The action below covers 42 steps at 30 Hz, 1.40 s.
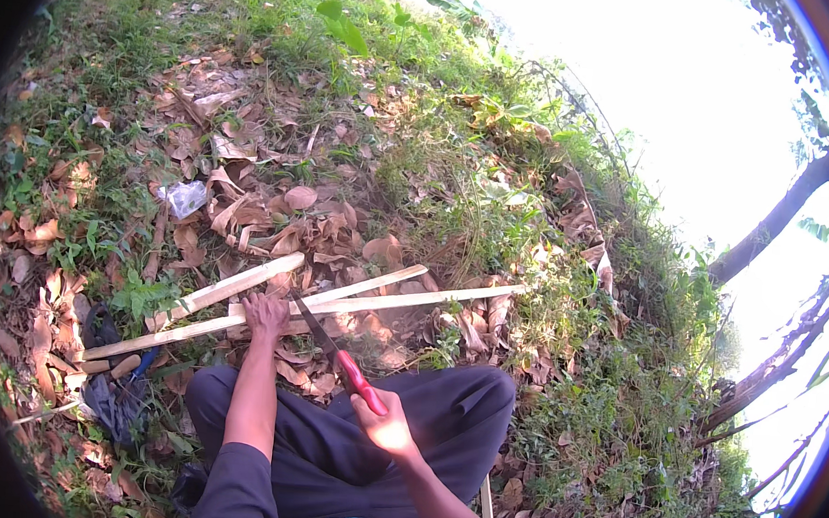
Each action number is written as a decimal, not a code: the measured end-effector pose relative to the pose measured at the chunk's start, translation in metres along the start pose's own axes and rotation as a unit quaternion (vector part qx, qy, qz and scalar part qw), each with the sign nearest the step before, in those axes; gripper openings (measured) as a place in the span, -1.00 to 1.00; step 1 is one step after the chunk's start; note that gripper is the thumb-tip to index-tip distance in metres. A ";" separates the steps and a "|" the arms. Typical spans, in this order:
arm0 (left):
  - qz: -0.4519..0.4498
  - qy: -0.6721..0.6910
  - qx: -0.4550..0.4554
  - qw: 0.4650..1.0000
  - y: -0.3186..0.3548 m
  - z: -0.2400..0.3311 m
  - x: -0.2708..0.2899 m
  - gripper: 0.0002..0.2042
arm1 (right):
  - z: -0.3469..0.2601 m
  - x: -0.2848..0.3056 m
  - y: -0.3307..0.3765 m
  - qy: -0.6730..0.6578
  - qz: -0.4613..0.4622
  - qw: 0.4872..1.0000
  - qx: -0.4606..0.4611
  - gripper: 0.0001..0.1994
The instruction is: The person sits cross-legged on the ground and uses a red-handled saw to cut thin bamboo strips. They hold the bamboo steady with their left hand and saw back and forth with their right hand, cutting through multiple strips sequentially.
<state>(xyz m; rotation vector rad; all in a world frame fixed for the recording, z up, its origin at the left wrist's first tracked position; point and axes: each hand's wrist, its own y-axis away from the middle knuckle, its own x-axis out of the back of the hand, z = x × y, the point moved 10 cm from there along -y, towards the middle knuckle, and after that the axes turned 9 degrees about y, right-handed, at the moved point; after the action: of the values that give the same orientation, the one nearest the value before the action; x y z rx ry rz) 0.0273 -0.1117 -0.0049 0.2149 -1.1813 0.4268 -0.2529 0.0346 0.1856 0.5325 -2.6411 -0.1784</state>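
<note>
My right hand [384, 420] is wrapped round the red handle of a hand saw [361, 385], whose dark narrow blade points up and left. The blade crosses a long pale wooden strip [412, 298] just right of my left hand [265, 316]; whether its edge touches the wood I cannot tell. My left hand presses down on that strip with its fingers closed over it. A second, shorter wooden strip [370, 282] lies at a slight angle beside the long one. Beyond my left hand rests a thicker wooden piece [227, 290]. My crossed legs [347, 435] are just below the wood.
Dry brown leaves [300, 198] and grass cover the ground. At the left lie a black plastic bag [109, 409] and tools with wooden handles [125, 367]. A clear plastic wrapper [183, 198] lies farther off. Tree branches [778, 219] rise at the right.
</note>
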 end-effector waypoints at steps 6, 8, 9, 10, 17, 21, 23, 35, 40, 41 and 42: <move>0.003 0.045 -0.040 0.998 0.001 0.023 0.014 -0.57 | -0.012 -0.016 -0.079 0.096 0.069 0.992 0.054 -0.77; 0.003 0.008 -0.048 0.999 -0.002 0.007 0.005 -0.62 | -0.022 -0.027 -0.076 0.083 0.071 0.990 0.085 -0.77; 0.029 0.015 -0.042 0.999 0.001 -0.009 0.005 -0.65 | -0.023 -0.032 -0.068 0.067 0.053 0.994 0.064 -0.76; -0.001 -0.009 -0.081 0.997 0.002 -0.008 0.001 -0.66 | -0.017 -0.029 -0.054 0.053 0.043 0.997 0.036 -0.75; -0.056 0.021 -0.053 0.997 0.005 0.005 0.010 -0.70 | 0.011 -0.009 -0.009 0.013 0.057 0.998 0.025 -0.74; -0.065 0.024 -0.033 0.997 0.001 0.009 0.010 -0.67 | -0.009 -0.024 -0.058 0.072 0.091 0.991 0.068 -0.75; -0.071 0.020 -0.033 0.997 0.002 0.010 0.010 -0.65 | -0.012 -0.027 -0.063 0.075 0.076 0.992 0.068 -0.74; -0.030 0.019 -0.018 0.999 0.000 0.013 0.013 -0.62 | 0.006 0.000 -0.025 0.002 0.061 0.998 0.033 -0.76; -0.024 0.027 -0.010 0.999 0.002 0.011 0.013 -0.61 | -0.012 -0.015 -0.045 0.039 0.060 0.997 0.020 -0.69; -0.006 0.023 -0.013 1.000 0.003 0.011 0.016 -0.60 | -0.009 -0.012 -0.037 0.054 0.063 0.996 0.031 -0.71; 0.000 0.024 -0.015 1.000 0.004 0.009 0.017 -0.60 | -0.005 -0.009 -0.022 0.040 0.063 0.997 0.021 -0.71</move>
<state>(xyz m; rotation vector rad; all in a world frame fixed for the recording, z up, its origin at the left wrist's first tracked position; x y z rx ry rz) 0.0232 -0.1083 0.0141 0.1773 -1.1398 0.4114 -0.2360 0.0177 0.1823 0.3777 -2.5954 -0.0619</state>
